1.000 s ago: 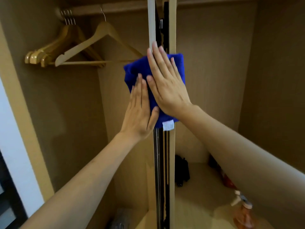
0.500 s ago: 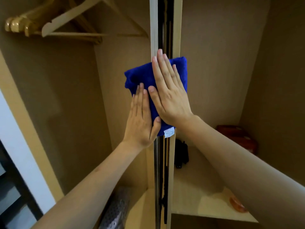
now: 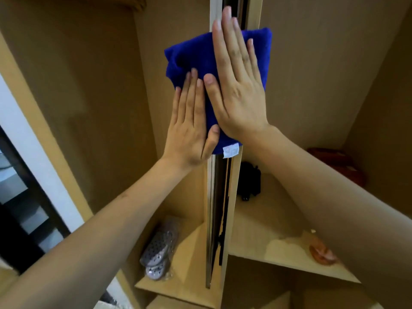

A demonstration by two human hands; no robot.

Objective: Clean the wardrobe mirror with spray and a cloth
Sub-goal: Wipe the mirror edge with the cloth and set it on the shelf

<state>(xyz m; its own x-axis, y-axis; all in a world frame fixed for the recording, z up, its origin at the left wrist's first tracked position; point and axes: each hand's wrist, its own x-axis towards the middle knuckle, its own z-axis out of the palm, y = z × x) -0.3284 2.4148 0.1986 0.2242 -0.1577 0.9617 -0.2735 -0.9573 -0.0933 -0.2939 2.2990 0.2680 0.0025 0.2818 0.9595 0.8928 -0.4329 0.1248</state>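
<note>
The pull-out wardrobe mirror [image 3: 215, 208] stands edge-on in front of me, a thin metal-framed panel. A blue cloth [image 3: 191, 54] with a white label is folded around its front edge. My left hand [image 3: 189, 126] presses flat on the cloth from the left side, fingers straight. From the right side my right hand [image 3: 238, 85] presses flat on it, a little higher, fingertips past the cloth's top. An orange spray bottle [image 3: 321, 253] lies low on the right shelf, mostly hidden behind my right forearm.
The wardrobe's wooden walls close in on both sides. Bagged grey slippers [image 3: 158, 248] lie on the lower left shelf. A black object [image 3: 249, 181] and a red-brown item [image 3: 334, 161] sit on the right shelf [image 3: 267, 219]. A white door frame [image 3: 33, 152] runs along the left.
Both hands slid the cloth down the mirror's edge. My view tilted down, so the hangers left the top and the lower shelves with the slippers came into sight.
</note>
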